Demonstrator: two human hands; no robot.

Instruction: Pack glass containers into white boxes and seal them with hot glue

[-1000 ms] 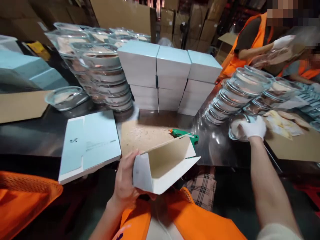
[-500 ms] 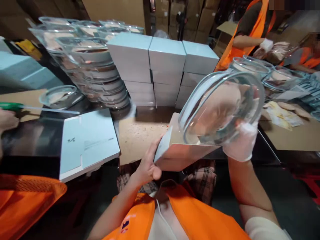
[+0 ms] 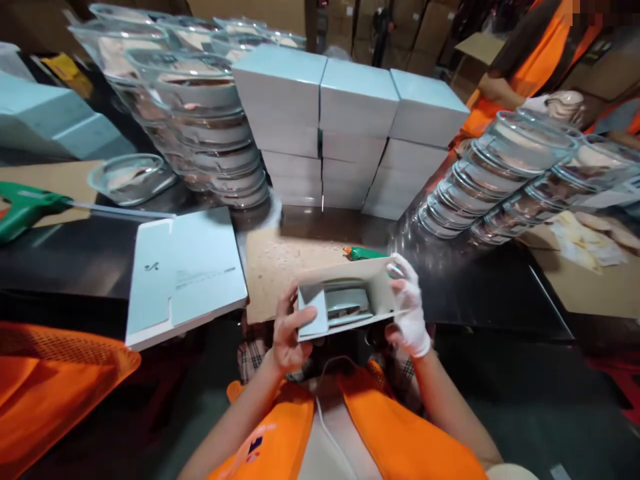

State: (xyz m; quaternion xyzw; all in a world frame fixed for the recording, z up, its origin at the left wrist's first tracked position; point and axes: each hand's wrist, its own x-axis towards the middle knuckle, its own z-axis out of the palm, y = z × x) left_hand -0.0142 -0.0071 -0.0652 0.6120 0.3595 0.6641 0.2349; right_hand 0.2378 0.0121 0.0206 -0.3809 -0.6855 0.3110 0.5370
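I hold a pale blue cardboard box [image 3: 367,287] in front of my chest, its open end turned toward me. A glass bowl [image 3: 345,303] lies inside it. My bare left hand [image 3: 286,330] grips the box's left end. My right hand [image 3: 410,310], in a white glove, grips its right end. Just beyond the box a green glue gun [image 3: 367,253] lies on a cardboard sheet [image 3: 285,263].
Flat box blanks [image 3: 187,277] lie at my left. Closed blue boxes [image 3: 350,133] are stacked behind, with stacked glass bowls at back left [image 3: 200,127] and right [image 3: 493,180]. A single bowl [image 3: 130,177] and another green tool [image 3: 25,203] lie far left. A person in an orange vest [image 3: 530,60] works at back right.
My right hand took a glass bowl from the right stack, carried it over and slid it into the box. Both hands now hold the box's ends.
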